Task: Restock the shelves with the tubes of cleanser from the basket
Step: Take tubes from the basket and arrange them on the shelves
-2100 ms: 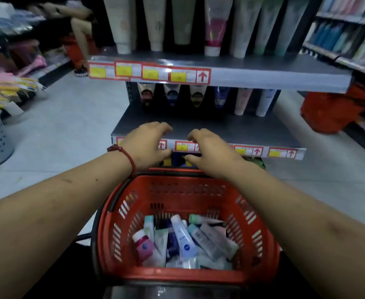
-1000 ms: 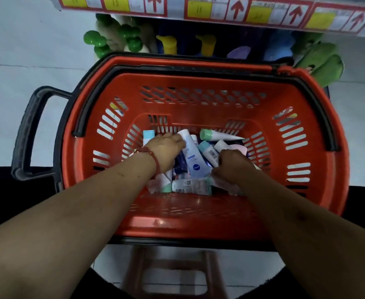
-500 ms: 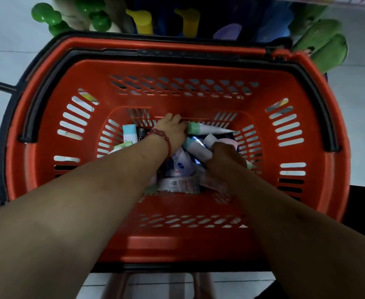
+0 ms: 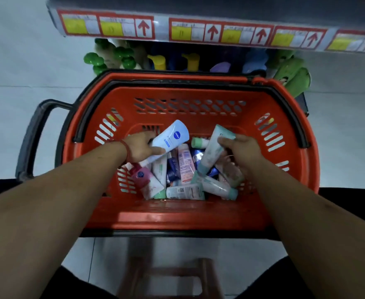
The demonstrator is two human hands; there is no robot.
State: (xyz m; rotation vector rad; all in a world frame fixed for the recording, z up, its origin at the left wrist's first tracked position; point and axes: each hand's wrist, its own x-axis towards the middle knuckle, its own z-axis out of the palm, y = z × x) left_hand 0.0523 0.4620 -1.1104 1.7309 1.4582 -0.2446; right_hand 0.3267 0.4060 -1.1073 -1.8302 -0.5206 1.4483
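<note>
The slotted orange plastic basket [image 4: 198,214] sits below the far shelf [image 4: 198,29], a heap of smooth, soft tubes [image 4: 184,162] on its floor. Half a second ago both hands were down rummaging. Now the left hand [image 4: 139,148] has closed its grip on a pale blue tube [image 4: 173,137] and the right hand [image 4: 240,152] on a mint tube [image 4: 212,149], both raised off the heap, so shelving likely comes next.

We read "NIVEA" on the pale blue tube [image 4: 173,137]. Red arrows mark the shelf tags [image 4: 143,28]; their numbers blur
</note>
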